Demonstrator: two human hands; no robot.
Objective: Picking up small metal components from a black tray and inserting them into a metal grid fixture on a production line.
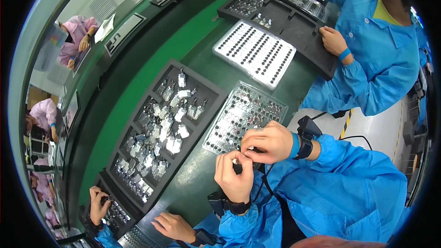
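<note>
People in pink: a few in pink long-sleeved tops (76,30) way over on the far left, past the bench.
Neighbour's hands: one bare hand (98,206) is at a box of small metal bits, the other bare hand (172,226) is near the table edge.
Black tray: big matte black tray with compartments (212,96), loaded with loose silvery metal pieces.
Left hand: my bare left hand (233,178), black strap on the wrist, fingers curled round the part.
Part: small dark piece (237,169) at the left fingertips, mostly hidden, so can't tell its shape.
Clear tray: see-through plastic tray (222,114) just beyond the hands, dotted with dark round bits.
White tray: white rectangular tray (243,69) with rows of black discs.
Right hand: bare right hand (270,143), blue wristband, fingertips together with the left's; can't tell if it's gripping too.
Co-worker: person in a blue smock (372,64), hand on another black tray (301,30).
</note>
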